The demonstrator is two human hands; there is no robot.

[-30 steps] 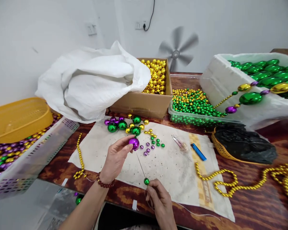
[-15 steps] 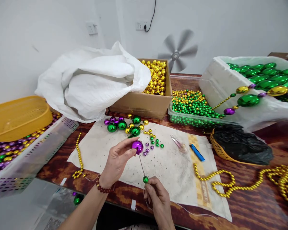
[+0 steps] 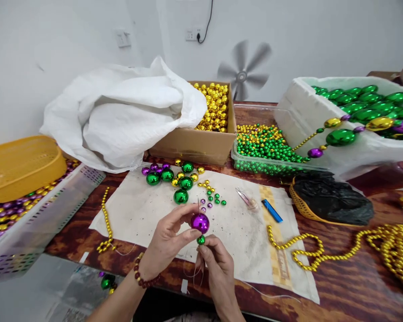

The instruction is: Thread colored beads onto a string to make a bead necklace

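Observation:
My left hand [image 3: 173, 239] pinches a large shiny purple bead [image 3: 200, 222] between thumb and fingers. A thin needle [image 3: 198, 205] sticks out of the top of that bead. Right below it sits a small green bead [image 3: 200, 239], close against the purple one. My right hand [image 3: 216, 264] is closed around the green bead and the needle's lower end, with thread [image 3: 194, 273] looping down beside the fingers. Beyond the hands, large green beads [image 3: 180, 196], purple beads [image 3: 154, 167] and small green beads [image 3: 216, 197] lie loose on a pale cloth [image 3: 242, 241].
Behind the cloth stand a cardboard box [image 3: 195, 145] of gold beads, a clear tub [image 3: 272, 165] and a white foam box [image 3: 289, 103]. Small snips [image 3: 243, 196] and a blue strip [image 3: 272, 211] lie at right, near a gold bead strand [image 3: 309, 241]. A perforated basket [image 3: 53, 223] is at left.
The purple bead has come down the needle to the green bead, so the needle tip now shows above it. My left hand has moved down and right; the view has shifted slightly.

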